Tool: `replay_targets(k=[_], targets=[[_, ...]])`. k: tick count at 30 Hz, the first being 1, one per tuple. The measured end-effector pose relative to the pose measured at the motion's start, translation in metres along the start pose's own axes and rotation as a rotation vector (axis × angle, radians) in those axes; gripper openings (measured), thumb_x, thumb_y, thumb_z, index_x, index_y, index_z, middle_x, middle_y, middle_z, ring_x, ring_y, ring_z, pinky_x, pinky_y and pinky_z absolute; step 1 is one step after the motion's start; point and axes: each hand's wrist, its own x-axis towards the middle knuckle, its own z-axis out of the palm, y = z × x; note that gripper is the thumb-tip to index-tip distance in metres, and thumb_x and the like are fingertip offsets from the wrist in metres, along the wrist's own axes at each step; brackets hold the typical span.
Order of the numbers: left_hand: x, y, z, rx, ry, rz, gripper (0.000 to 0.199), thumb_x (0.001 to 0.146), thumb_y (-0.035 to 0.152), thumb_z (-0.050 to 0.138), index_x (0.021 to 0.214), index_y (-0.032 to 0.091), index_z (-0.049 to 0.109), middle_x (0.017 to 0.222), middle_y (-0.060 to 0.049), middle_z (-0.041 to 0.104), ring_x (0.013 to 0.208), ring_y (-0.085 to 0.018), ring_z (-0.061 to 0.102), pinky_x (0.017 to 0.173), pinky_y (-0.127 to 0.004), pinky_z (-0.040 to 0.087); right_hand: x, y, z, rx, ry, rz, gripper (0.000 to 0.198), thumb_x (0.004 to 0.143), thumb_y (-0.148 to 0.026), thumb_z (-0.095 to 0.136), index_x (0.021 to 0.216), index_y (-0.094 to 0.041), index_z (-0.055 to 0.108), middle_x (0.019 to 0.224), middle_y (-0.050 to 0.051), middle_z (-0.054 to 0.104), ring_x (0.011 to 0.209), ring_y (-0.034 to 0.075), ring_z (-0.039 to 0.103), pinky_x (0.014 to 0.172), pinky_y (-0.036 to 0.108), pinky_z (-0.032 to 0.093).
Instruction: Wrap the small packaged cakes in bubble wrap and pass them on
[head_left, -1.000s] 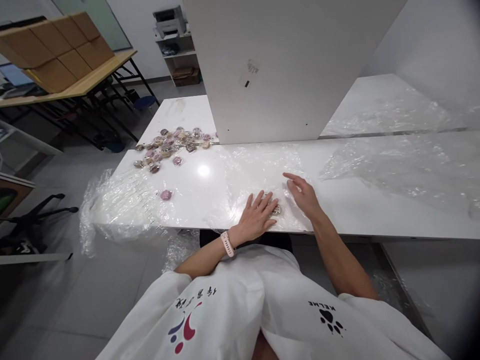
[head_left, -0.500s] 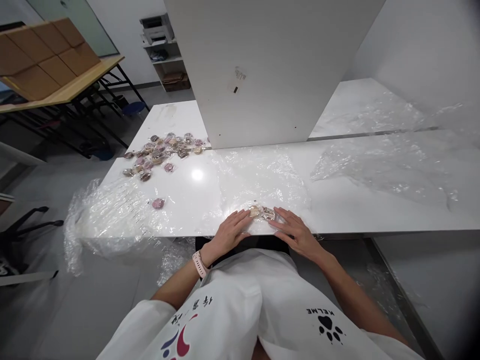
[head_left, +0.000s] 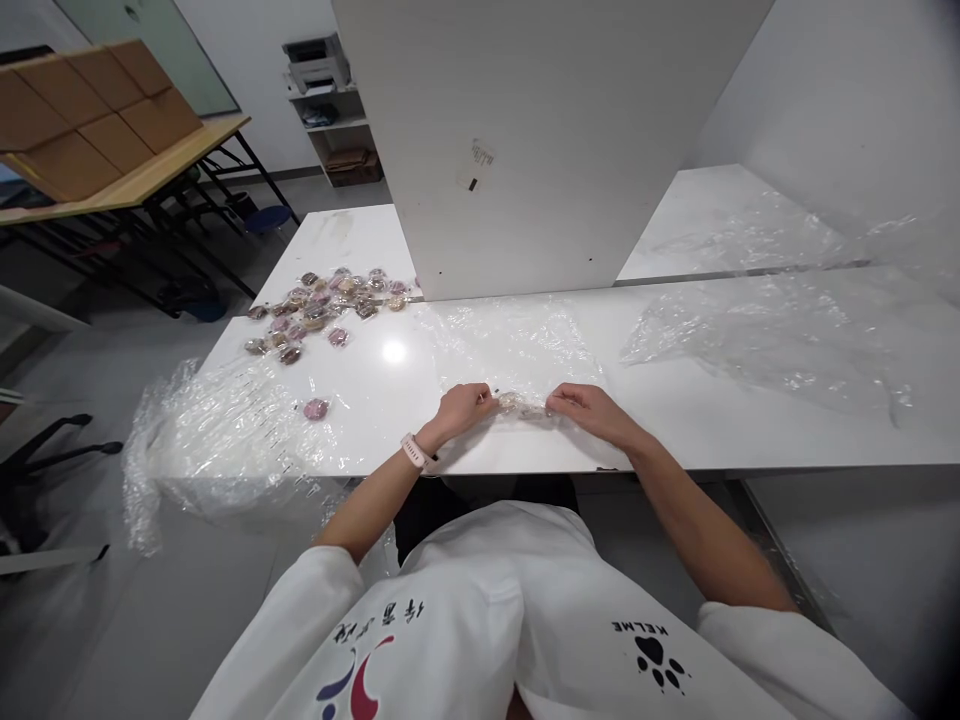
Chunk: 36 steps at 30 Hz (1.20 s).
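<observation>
A sheet of clear bubble wrap [head_left: 517,345] lies flat on the white table in front of me. Its near edge is folded up over small round packets [head_left: 517,402], which show only dimly through the plastic. My left hand [head_left: 461,410], with a pale pink band on its wrist, pinches the wrap at the left end of this bundle. At the right end, the fingers of my right hand [head_left: 589,408] are closed on the wrap too. One pink round packet [head_left: 316,409] in clear film sits alone to the left.
A heap of brown and pink wrapped packets [head_left: 322,305] is at the back left. More bubble wrap [head_left: 225,440] hangs over the front left edge, and loose clear plastic [head_left: 765,340] spreads on the right. A tall white panel [head_left: 540,140] stands behind the sheet.
Both hands have moved forward, away from my body, rolling the packets under the wrap. The fingers were spread flat beside the packets and are now pinched at the bundle's ends.
</observation>
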Motion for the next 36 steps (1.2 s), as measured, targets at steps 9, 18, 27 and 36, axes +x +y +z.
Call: replay_targets(k=[9,18,27,36], targets=[[0.017,0.011,-0.014,0.305,0.258,0.083,0.017,0.092,0.015,0.051,0.107,0.017,0.058,0.105,-0.011,0.067,0.096,-0.025,0.059,0.078,-0.037,0.047,0.016,-0.009,0.004,-0.714,0.390,-0.106,0.021,0.092,-0.023,0.052,0.101,-0.017,0.070,0.102,0.013,0.069,0.094,0.026,0.058,0.077,0.037,0.043],[0.012,0.024,-0.011,0.137,-0.004,0.253,0.059,0.089,0.034,0.060,0.141,0.017,0.039,0.128,-0.014,0.061,0.125,-0.032,0.048,0.102,-0.048,0.041,-0.015,0.003,0.033,-0.534,0.437,-0.196,0.060,0.092,-0.051,0.056,0.143,-0.021,0.048,0.137,0.015,0.058,0.123,0.034,0.050,0.098,0.050,0.041],[0.016,0.017,-0.012,0.225,-0.074,0.285,0.052,0.085,0.039,0.066,0.130,0.019,0.048,0.137,-0.013,0.055,0.128,-0.031,0.045,0.109,-0.050,0.029,-0.015,0.011,0.023,-0.059,0.208,-0.105,0.031,0.095,-0.040,0.051,0.118,-0.027,0.068,0.099,0.004,0.070,0.090,0.021,0.064,0.081,0.035,0.048],[0.017,0.006,-0.008,0.067,-0.133,0.297,0.009,0.090,0.019,0.054,0.083,0.018,0.058,0.085,-0.005,0.067,0.083,-0.019,0.058,0.071,-0.030,0.044,-0.011,0.017,0.028,0.066,0.230,0.003,0.033,0.090,-0.047,0.058,0.111,-0.026,0.072,0.097,0.004,0.070,0.091,0.020,0.062,0.083,0.034,0.047]])
